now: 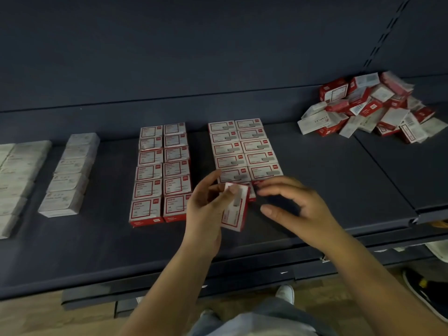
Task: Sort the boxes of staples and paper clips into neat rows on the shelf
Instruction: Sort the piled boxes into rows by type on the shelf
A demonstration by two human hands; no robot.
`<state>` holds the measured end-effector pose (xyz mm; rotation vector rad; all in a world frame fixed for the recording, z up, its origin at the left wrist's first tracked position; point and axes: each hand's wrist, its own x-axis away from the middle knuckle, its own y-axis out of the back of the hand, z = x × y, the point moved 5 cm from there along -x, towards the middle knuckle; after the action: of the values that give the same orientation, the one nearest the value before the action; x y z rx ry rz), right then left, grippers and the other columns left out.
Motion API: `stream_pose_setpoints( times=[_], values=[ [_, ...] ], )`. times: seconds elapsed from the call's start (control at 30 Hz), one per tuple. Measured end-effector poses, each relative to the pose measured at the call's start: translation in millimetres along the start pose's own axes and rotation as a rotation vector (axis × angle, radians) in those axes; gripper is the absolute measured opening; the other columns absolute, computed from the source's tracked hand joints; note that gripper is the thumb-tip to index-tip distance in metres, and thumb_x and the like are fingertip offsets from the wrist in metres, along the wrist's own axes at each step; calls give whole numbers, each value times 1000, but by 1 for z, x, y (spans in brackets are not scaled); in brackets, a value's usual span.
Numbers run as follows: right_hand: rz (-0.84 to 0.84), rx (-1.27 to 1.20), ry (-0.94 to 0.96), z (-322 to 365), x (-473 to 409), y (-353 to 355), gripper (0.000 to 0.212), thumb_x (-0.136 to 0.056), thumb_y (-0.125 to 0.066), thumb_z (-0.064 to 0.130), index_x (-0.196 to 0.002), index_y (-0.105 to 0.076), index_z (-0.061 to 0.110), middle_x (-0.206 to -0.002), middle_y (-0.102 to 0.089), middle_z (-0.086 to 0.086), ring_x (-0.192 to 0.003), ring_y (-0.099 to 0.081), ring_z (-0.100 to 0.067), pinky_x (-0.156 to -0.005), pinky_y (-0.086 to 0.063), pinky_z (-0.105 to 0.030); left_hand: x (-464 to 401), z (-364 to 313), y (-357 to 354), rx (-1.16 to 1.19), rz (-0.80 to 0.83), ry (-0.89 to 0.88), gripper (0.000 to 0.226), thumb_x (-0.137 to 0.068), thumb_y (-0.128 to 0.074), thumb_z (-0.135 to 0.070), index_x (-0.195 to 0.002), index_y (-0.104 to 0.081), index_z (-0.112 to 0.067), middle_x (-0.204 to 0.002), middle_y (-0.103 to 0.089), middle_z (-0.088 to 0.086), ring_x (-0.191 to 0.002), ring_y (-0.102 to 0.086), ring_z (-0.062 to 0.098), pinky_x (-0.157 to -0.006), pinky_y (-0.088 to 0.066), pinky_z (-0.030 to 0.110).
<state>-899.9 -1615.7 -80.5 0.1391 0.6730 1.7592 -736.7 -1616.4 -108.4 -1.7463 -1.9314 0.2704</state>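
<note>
Above the shelf (97, 251), left hand (206, 209) pinches a box (235, 209); right hand (298, 209) hovers open.

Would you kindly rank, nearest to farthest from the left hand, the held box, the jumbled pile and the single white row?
1. Held box, pinched in the left hand.
2. Single white row, to its left.
3. Jumbled pile, far right at the back.

Shelf (97, 251): carries every box.
Far left edge: stacked box block (14, 180), single box column (70, 175) just right of it.
Centre: two-column block (161, 173), second two-column block (244, 151) to its right.
Back right corner: loose box pile (371, 110).
Front of second block: held box (236, 209), between left hand (206, 212) and right hand (298, 207).
</note>
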Motion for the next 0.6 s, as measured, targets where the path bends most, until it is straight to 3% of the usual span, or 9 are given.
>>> stream_pose_setpoints(
  times=[0.17,0.27,0.4,0.53,0.6],
  values=[
    [140,40,-58,-11,5,4,65,-65,-73,30,-122,-45,45,-128,-46,21,-123,-36,3,-100,-27,-7,-5,8,-20,-322,178,32,67,-67,-75,-14,-128,-50,-27,-102,-67,5,-96,-64,19,-81,-48,31],
    [184,98,-37,-20,6,10,62,-61,-74,41,-118,-49,48,-125,-44,26,-123,-31,5,-98,-21,-2,-7,13,-33,-460,297,39,67,-74,-74,-9,-132,-46,-26,-105,-65,5,-99,-63,16,-82,-50,30],
    [91,159,-2,-32,5,21,61,-59,-67,57,-115,-50,41,-121,-43,25,-116,-31,7,-95,-21,-3,-9,10,-49,-595,336,-69,52,-79,-69,-5,-124,-53,-25,-103,-65,0,-95,-63,8,-81,-52,24],
    [-134,227,-52,-53,3,34,53,-57,-68,54,-107,-60,38,-110,-49,20,-110,-35,-5,-95,-32,-27,-15,-1,-47,-874,204,-424,42,-83,-67,-11,-119,-55,-28,-119,-54,-14,-112,-51,-1,-91,-43,13],
    [-229,353,-120,-66,1,36,56,-55,-79,46,-106,-66,27,-109,-55,6,-112,-38,-18,-91,-35,-42,-17,-1,-43,-1075,167,-539,46,-84,-65,-14,-127,-52,-22,-126,-45,-14,-122,-42,2,-95,-36,9]
  ],
)
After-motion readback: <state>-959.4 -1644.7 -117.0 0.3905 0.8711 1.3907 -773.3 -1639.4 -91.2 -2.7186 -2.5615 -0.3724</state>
